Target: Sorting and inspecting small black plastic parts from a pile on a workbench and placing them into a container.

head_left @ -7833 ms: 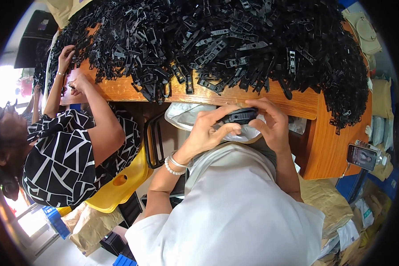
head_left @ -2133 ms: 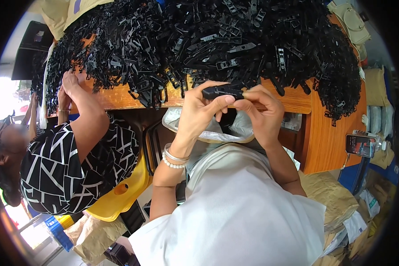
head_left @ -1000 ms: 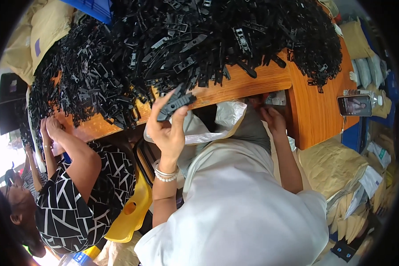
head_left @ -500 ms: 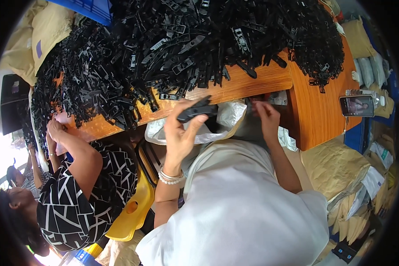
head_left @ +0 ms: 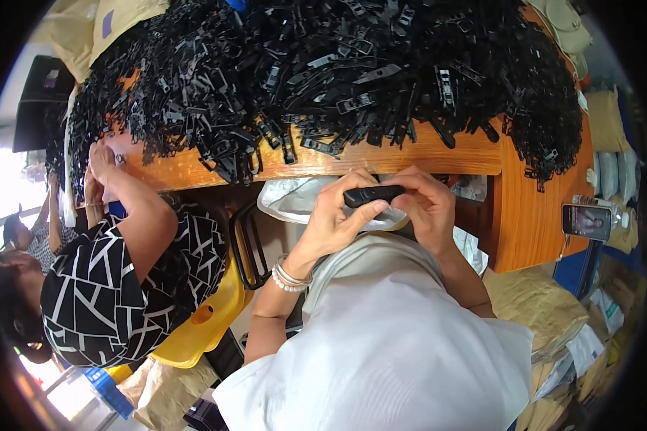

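Note:
In front of my body, just off the table's near edge, I hold a long black plastic part (head_left: 370, 195) level between both hands. My left hand (head_left: 334, 215) is closed around its left end, the thumb along the near side. At the other end, the bent fingers and thumb of my right hand (head_left: 428, 208) close on the part's tip. The finer shape of the part is hidden by my fingers. Beyond my hands, a broad heap of black plastic parts (head_left: 323, 79) covers much of the wooden table (head_left: 399, 154).
Below the table edge hangs an open silver-lined sack (head_left: 287, 197). On my left a co-worker in a patterned shirt (head_left: 115, 294) reaches to the heap from a yellow chair (head_left: 194, 334). To the right are a propped phone (head_left: 586, 221) and brown paper sacks (head_left: 535, 305).
My right hand has come in from beneath the table edge to the black part. My left hand has moved right with the part and turned it level. The view has shifted.

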A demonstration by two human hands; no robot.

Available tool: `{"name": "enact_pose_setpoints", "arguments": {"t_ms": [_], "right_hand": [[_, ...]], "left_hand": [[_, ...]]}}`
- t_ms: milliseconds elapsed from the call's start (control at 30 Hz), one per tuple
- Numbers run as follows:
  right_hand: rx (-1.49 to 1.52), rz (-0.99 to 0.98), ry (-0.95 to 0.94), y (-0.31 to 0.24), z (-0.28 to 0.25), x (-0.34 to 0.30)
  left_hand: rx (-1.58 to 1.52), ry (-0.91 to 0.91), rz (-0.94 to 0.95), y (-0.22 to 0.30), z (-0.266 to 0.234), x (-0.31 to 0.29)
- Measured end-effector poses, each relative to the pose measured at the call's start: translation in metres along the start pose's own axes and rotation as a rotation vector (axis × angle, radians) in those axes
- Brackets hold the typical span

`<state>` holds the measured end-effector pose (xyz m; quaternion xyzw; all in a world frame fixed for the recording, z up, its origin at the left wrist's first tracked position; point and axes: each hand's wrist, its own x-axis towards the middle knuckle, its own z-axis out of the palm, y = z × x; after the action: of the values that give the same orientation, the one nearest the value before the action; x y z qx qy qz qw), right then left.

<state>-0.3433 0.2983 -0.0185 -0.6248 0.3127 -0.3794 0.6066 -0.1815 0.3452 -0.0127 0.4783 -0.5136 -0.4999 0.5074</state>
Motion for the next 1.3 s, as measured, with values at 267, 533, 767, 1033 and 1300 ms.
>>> {"name": "enact_pose_setpoints", "arguments": {"t_ms": [267, 533, 767, 1033, 1300], "right_hand": [[0.126, 0.058, 0.108, 0.010, 0.016, -0.002], [0.176, 0.125, 0.184, 0.017, 0.005, -0.004], [0.177, 0.224, 0.081, 0.017, 0.015, -0.005], [0.134, 0.299, 0.044, 0.022, 0.017, 0.001], [0.215, 0.224, 0.037, 0.013, 0.011, 0.013]], "left_hand": [[-0.134, -0.167, -0.085, -0.007, -0.027, 0.010], [1.046, 0.575, 0.226, -0.025, -0.118, 0.102], [1.277, 0.401, 0.054, -0.024, -0.127, 0.129], [1.311, 0.353, 0.089, 0.005, -0.145, 0.107], [-0.136, 0.021, -0.151, 0.013, -0.089, 0.029]]}}
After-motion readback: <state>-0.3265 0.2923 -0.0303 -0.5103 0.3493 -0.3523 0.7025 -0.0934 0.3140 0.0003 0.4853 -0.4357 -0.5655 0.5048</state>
